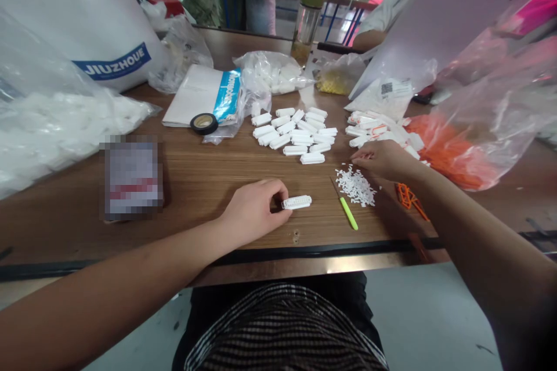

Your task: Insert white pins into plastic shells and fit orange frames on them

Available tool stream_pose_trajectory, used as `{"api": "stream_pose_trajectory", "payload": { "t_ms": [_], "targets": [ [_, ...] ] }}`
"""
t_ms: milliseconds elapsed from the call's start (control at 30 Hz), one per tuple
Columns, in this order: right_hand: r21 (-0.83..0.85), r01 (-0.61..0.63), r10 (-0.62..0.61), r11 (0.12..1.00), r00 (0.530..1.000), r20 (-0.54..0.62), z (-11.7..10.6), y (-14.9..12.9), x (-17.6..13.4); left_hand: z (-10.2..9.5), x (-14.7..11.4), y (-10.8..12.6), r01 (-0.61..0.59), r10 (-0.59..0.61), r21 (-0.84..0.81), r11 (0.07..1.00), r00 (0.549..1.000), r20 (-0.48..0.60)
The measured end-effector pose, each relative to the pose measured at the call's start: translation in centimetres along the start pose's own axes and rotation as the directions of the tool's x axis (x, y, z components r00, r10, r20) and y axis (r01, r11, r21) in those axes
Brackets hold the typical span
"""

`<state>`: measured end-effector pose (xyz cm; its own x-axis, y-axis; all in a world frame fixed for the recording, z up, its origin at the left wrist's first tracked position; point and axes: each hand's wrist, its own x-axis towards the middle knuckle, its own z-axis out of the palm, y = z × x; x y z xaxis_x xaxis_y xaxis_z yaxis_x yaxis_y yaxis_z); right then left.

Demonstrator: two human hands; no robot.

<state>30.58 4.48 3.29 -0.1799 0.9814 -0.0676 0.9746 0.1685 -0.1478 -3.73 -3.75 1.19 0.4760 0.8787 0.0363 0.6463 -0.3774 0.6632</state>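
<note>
My left hand [260,208] pinches one end of a white plastic connector housing [297,202], held low over the wooden table with its row of small slots facing up. My right hand [379,159] is at the far edge of a heap of tiny white plastic pieces [355,186]. Its fingertips are drawn together close to the tabletop; whether a piece is between them I cannot make out. A pick with a yellow-green handle [348,213] lies between my hands, its thin tip pointing away from me. Just beyond, several similar white housings [296,133] lie in a group.
More white housings [369,127] and orange strips [452,151] in a clear bag are at the right. Small orange parts [408,197] lie under my right forearm. A black tape roll [204,123] rests by a booklet [183,98]. Plastic bags and a bottle [306,29] stand behind.
</note>
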Motion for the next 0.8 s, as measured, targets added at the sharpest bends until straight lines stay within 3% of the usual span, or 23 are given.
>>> {"api": "stream_pose_trajectory", "payload": {
  "t_ms": [200,367,467,533,633,700,800],
  "targets": [
    [-0.087,0.001,-0.002,0.996,1.000,-0.014,0.3,0.0,-0.1,0.0,0.0,-0.1,-0.010,0.010,0.003,1.000,1.000,-0.004],
    [0.024,-0.069,0.069,0.997,0.998,0.009,0.1,-0.5,-0.2,-0.1,0.0,0.0,-0.013,0.013,0.000,1.000,1.000,-0.008],
    [0.125,-0.072,0.076,0.990,0.997,-0.028,-0.3,-3.2,-1.0,-0.1,0.0,0.1,-0.011,0.011,-0.004,1.000,1.000,-0.006],
    [0.238,0.012,0.002,0.971,0.998,-0.058,-0.3,-6.2,-2.2,-0.1,-0.1,0.1,-0.010,0.009,-0.008,1.000,1.000,-0.009],
    [0.385,0.274,-0.255,0.881,0.962,-0.101,0.0,-11.0,-4.4,-0.1,-0.1,0.1,-0.002,0.002,-0.017,1.000,1.000,-0.014],
    [0.426,0.353,-0.358,0.833,0.931,-0.071,0.5,-13.4,-5.6,0.0,-0.2,0.0,-0.002,0.002,-0.021,1.000,1.000,-0.016],
    [0.428,0.397,-0.412,0.812,0.909,-0.063,1.3,-14.8,-6.2,0.0,-0.1,0.0,-0.019,0.018,-0.017,1.000,1.000,-0.024]
  ]
}}
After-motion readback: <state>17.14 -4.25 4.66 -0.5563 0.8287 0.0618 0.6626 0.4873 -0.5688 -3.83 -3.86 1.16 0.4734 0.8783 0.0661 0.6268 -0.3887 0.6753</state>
